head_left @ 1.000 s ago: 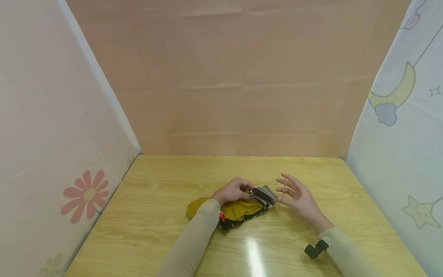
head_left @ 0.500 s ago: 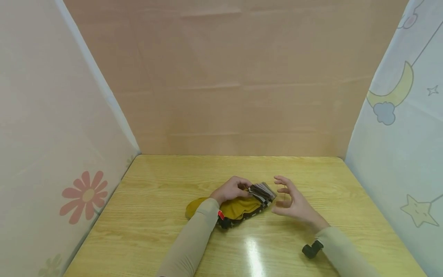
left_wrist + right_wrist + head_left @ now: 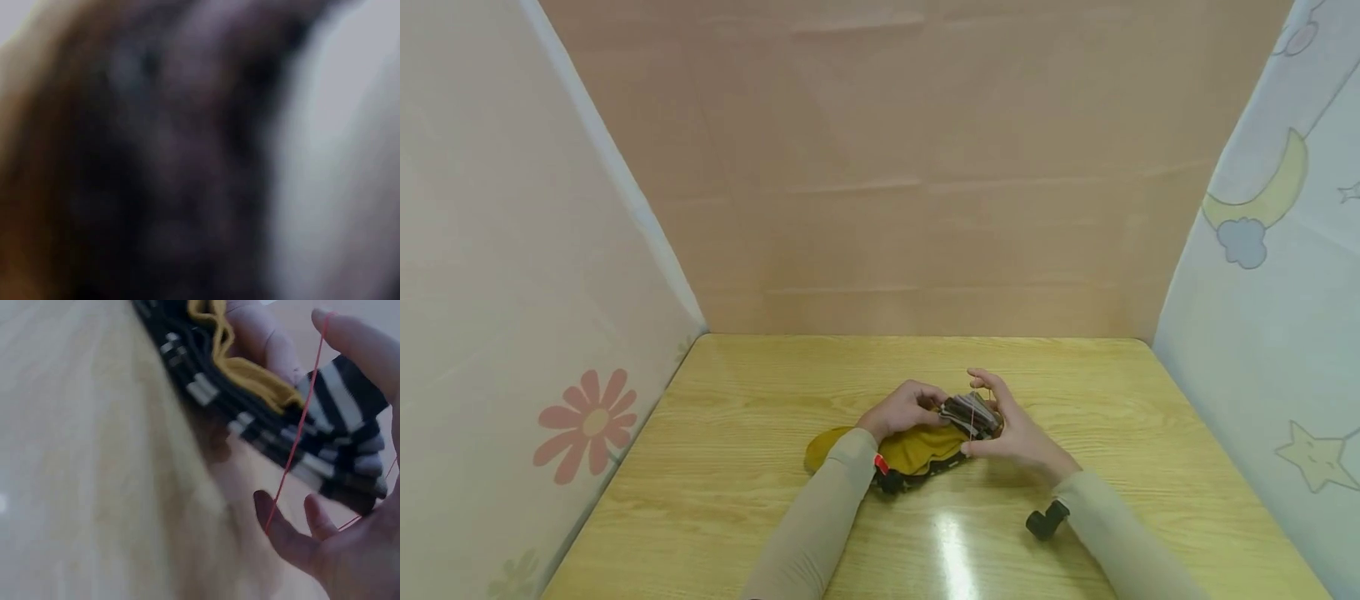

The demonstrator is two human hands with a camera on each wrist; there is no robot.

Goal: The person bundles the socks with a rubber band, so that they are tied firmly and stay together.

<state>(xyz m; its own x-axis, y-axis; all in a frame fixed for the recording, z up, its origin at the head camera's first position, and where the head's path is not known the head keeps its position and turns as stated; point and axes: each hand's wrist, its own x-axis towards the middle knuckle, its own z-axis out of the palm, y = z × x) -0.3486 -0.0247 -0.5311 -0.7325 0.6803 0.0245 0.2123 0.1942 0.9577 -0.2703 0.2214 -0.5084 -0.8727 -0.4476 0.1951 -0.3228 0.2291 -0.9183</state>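
A stack of socks [image 3: 917,451], mustard yellow on top with black-and-white patterned ones beneath, lies slantwise on the table. My left hand [image 3: 904,412] grips the stack near its cuff end, thumb on top. In the right wrist view, the striped cuffs [image 3: 337,400] stick out beyond the left fingers. A thin red rubber band [image 3: 294,450] is stretched across the spread fingers and thumb of my right hand [image 3: 1017,435]. That hand surrounds the cuff end, which pokes into the looped band. Blurred dark cloth [image 3: 162,175] fills the left wrist view.
The wooden table [image 3: 715,500] has patterned sheets at its left and right sides and a plain tan backdrop [image 3: 887,167] behind. Each wrist carries a small black camera [image 3: 1047,521].
My right hand has moved left from beside the stack to around its cuff end, carrying the stretched band with it. My left hand keeps its hold on the socks.
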